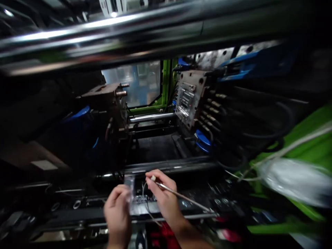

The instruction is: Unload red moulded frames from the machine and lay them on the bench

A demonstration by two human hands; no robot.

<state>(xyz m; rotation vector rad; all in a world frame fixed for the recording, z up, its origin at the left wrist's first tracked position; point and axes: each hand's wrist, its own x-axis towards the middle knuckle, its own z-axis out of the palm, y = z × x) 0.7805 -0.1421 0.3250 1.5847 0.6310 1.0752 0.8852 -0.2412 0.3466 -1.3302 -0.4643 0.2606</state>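
My left hand (118,211) is closed around a small clear plastic part (129,188), held up in front of a dark machine ledge. My right hand (163,197) pinches a thin metal rod-like tool (181,196) with a pale tip near my thumb; the rod runs down to the right. Both hands are close together, the tool tip just right of the clear part. Ahead, the open mould stands apart: a dark left half (109,100) with two pins, and a grey right half (189,98) with machined cavities.
Shiny tie bars (103,31) cross overhead and lower down (153,117). Black hoses and brass fittings (215,110) crowd the right mould side. Green machine panels (311,145) and a blurred white bag (293,180) lie at the right. Blue clamps (202,138) sit beside the mould.
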